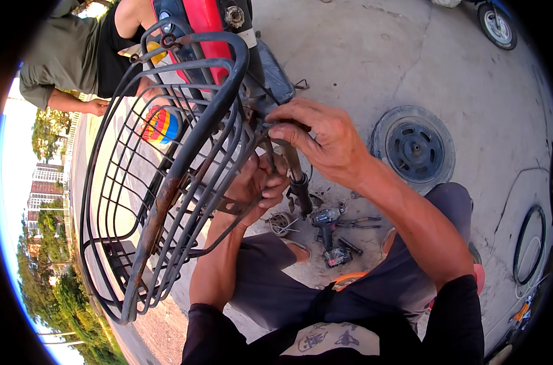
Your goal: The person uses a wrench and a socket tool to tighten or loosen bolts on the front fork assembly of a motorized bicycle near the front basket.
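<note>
A black wire basket [148,201] with rusty patches on its rim hangs on the front of a red vehicle [206,36], at my left. Below the basket's mount, a fork leg [297,182] points down with no wheel on it. My right hand [325,137] is at the top of the fork, thumb and fingers closed around a part that they hide. Lower down, my left hand [261,182] reaches up behind the basket's edge, fingers curled beside the fork and a dark metal bracket [231,205]. What its fingertips grip cannot be made out.
On the concrete by my feet lie a cordless drill [328,228], pliers [362,222] and a coil of cord [280,223]. A wheel with tyre [415,146] lies flat to the right. Farther right is a black hoop [527,246]. Another person [69,55] is beyond the basket.
</note>
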`<action>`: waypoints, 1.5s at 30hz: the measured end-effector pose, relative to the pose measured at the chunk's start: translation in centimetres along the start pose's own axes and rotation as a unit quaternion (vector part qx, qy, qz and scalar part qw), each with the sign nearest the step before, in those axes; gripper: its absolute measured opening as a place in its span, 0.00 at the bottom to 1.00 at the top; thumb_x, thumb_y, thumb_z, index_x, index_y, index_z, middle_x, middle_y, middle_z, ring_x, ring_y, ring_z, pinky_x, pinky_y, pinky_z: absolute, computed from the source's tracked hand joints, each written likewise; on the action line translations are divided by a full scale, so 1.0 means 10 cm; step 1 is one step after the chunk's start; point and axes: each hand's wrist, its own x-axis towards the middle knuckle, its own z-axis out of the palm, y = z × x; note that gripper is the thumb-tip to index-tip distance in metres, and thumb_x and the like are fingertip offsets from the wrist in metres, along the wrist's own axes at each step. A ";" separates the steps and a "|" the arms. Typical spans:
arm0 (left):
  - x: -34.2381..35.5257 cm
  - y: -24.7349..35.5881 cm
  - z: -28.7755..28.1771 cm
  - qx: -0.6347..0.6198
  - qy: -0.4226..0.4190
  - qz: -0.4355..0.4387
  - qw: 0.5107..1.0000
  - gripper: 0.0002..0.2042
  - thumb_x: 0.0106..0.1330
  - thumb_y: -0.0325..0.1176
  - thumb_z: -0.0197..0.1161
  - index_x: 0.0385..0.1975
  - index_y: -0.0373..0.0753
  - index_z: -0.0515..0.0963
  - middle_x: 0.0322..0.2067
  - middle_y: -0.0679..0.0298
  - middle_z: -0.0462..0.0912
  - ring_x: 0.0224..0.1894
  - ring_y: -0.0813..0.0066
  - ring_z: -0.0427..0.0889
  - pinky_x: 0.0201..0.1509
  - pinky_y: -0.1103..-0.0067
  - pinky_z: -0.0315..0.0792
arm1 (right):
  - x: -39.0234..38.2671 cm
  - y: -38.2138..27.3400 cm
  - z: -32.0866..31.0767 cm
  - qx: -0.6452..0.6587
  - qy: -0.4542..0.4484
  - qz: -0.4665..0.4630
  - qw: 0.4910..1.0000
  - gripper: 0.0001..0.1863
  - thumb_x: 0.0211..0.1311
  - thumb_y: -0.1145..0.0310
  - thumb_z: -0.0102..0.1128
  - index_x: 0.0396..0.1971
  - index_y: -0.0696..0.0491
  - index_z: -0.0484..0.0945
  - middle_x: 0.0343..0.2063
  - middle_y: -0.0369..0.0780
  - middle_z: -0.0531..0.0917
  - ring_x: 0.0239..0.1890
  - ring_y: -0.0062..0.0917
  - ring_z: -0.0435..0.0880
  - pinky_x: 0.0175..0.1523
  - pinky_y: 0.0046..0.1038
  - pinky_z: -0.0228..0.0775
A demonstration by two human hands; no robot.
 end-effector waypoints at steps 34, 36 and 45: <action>0.05 -0.12 -0.13 0.000 0.031 0.134 0.991 0.23 0.72 0.44 0.57 0.59 0.33 0.69 0.43 0.55 0.77 0.43 0.65 0.75 0.45 0.73 0.74 | 0.41 0.11 0.16 0.031 -0.049 0.072 0.996 0.12 0.63 0.63 0.60 0.31 0.58 0.82 0.20 0.50 0.80 0.27 0.47 0.81 0.34 0.40 0.72; 0.07 -0.09 -0.15 -0.021 0.033 0.168 0.985 0.24 0.67 0.38 0.64 0.60 0.36 0.69 0.55 0.52 0.76 0.59 0.58 0.75 0.65 0.61 0.68 | 0.40 0.10 0.17 0.044 -0.037 0.064 0.996 0.12 0.63 0.63 0.60 0.30 0.58 0.81 0.20 0.51 0.80 0.26 0.47 0.81 0.34 0.41 0.72; 0.08 -0.13 -0.16 -0.037 0.030 0.174 0.984 0.18 0.68 0.36 0.63 0.56 0.39 0.73 0.48 0.59 0.79 0.49 0.66 0.74 0.50 0.73 0.69 | 0.40 0.13 0.19 -0.044 -0.018 -0.002 0.999 0.11 0.61 0.66 0.58 0.28 0.59 0.80 0.20 0.51 0.80 0.25 0.49 0.80 0.32 0.40 0.72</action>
